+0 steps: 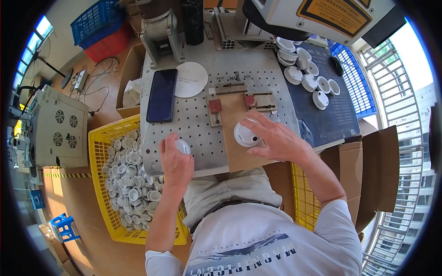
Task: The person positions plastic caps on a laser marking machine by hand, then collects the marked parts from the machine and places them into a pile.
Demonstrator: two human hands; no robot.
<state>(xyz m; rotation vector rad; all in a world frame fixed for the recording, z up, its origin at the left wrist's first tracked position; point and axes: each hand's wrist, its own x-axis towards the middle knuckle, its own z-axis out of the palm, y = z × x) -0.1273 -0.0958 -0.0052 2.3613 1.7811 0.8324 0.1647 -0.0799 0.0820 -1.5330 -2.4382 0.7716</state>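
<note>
My left hand [177, 158] is closed on a white round plastic cap [183, 146] at the front left of the perforated metal plate [193, 124]. Part of that cap is hidden by my fingers. Over the brown cardboard strip [237, 154], my right hand [276, 138] grips a second white round cap [245, 134] by its edge, thumb on the near side and fingers on the far side. A small dark hole shows on its face. Just beyond it are metal stop brackets [231, 88] with a red block [215, 106] and another red block [250, 100].
A yellow basket [99, 184] full of white round parts stands at the left. More white caps [309, 83] lie on the dark mat [294, 112] at the right. A phone [161, 95] and a white disc [192, 80] rest on the plate. A machine head [317, 18] overhangs the back.
</note>
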